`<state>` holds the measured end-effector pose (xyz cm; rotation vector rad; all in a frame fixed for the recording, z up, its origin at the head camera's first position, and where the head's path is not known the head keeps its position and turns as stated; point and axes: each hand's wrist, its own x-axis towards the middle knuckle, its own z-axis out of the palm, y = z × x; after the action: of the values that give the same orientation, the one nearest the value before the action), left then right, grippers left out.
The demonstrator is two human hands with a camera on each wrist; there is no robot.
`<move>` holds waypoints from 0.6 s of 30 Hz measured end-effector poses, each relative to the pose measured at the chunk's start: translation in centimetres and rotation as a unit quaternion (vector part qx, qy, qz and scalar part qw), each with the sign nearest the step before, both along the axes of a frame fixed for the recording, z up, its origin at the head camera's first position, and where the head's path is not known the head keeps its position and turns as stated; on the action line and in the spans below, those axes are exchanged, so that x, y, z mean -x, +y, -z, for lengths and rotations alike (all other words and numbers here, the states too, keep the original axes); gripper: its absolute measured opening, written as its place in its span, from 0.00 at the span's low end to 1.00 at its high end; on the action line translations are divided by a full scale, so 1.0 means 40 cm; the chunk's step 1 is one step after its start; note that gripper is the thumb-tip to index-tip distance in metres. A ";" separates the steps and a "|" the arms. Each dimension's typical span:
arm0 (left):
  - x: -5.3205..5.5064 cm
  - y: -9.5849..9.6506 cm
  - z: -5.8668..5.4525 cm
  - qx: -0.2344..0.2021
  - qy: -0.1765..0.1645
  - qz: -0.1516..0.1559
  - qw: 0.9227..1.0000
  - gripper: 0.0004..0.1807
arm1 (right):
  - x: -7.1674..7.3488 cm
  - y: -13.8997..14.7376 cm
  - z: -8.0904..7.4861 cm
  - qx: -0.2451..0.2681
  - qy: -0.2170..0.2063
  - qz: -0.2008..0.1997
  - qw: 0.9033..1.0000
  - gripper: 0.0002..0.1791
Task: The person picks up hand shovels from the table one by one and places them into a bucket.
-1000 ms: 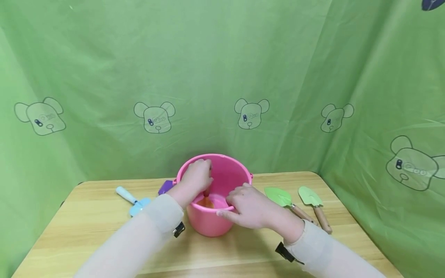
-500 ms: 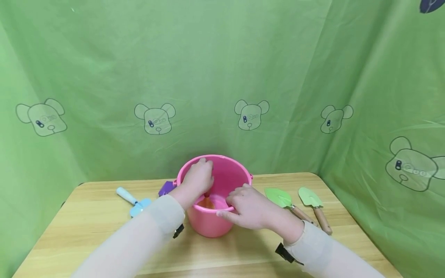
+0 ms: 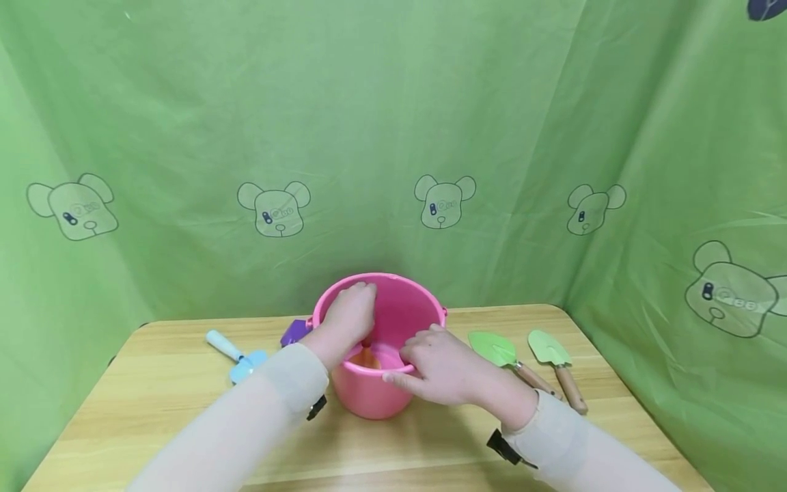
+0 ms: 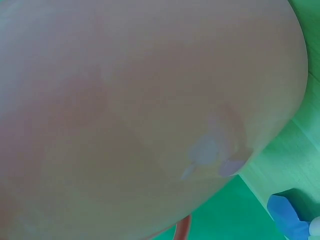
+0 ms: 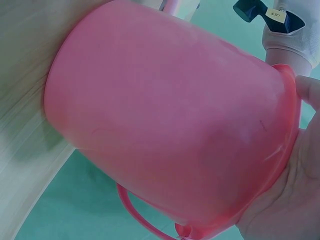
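Note:
A pink bucket (image 3: pixel 369 400) stands upright on the wooden table. My left hand (image 3: pixel 346 318) reaches down inside it and grips the handle of a small garden tool with an orange end (image 3: pixel 365 359) near the bucket's floor. The tool's exact kind is hidden by hand and rim. On the near right of the rim, my right hand (image 3: pixel 444 367) holds on, thumb outside and fingers inside. The right wrist view has the bucket's outer wall (image 5: pixel 165 110) beside the palm of that hand (image 5: pixel 287 190). Bucket wall (image 4: pixel 150 110) fills most of the left wrist view.
A light blue shovel (image 3: pixel 244 367) lies left of the bucket, and a purple tool (image 3: pixel 295 332) shows partly behind it. Two green trowels with wooden handles, a brighter one (image 3: pixel 494 348) and a paler one (image 3: pixel 549 346), lie on the right. Green curtain (image 3: pixel 369 137) surrounds the table.
My left hand shifts very slightly inside the bucket. The right hand, the bucket and the tools on the table stay put.

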<state>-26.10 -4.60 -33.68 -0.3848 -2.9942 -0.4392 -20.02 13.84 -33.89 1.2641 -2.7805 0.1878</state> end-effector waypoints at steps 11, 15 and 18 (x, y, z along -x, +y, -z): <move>0.003 0.000 0.014 0.007 -0.022 -0.002 1.000 0.16 | 0.003 0.001 0.004 0.001 -0.001 -0.001 1.000 0.28; 0.000 -0.003 0.016 0.013 -0.035 0.005 0.999 0.18 | 0.004 0.001 0.004 0.003 0.002 -0.002 1.000 0.28; -0.002 -0.003 0.016 0.011 -0.042 0.012 0.999 0.21 | 0.003 0.001 0.003 0.004 0.004 -0.003 1.000 0.28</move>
<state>-26.02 -4.72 -34.32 -0.4158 -3.0815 -0.4345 -20.15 13.88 -34.01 1.2680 -2.7661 0.1935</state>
